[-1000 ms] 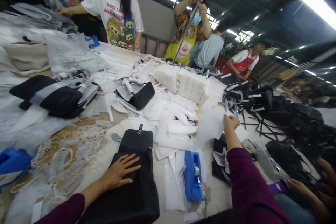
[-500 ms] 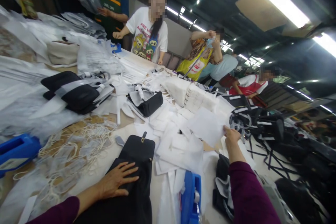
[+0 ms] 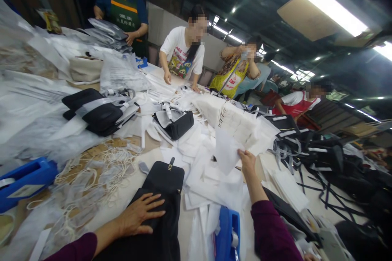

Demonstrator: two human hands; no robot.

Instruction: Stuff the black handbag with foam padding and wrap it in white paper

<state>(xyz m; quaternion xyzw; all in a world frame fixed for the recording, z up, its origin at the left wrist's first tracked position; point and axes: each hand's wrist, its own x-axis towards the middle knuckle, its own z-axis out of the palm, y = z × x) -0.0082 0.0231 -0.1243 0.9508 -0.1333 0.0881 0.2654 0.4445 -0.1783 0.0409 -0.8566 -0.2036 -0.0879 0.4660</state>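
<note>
My left hand [image 3: 142,215] lies flat with spread fingers on a black bag [image 3: 167,200], whose flap with a small strap and gold clasp is folded out away from me. In my right hand [image 3: 248,162] a thin white sheet [image 3: 227,151] is pinched at its edge and held up over a heap of loose white sheets [image 3: 202,177]. Just right of the bag stands a blue tape dispenser [image 3: 227,232]. Under my right forearm, another dark bag [image 3: 286,212] is partly hidden.
Black bags [image 3: 94,110] lie at the left, beside white cords and clear tags [image 3: 88,183]. A second blue tape dispenser [image 3: 27,181] stands at the left edge. White stacked sheets [image 3: 235,118] lie ahead; black straps [image 3: 327,195] trail at the right. Several people work across the table.
My right hand has moved left and inward with the white sheet, which now hangs more upright. My left hand stays on the bag. A person opposite has lowered a grey plastic-wrapped item.
</note>
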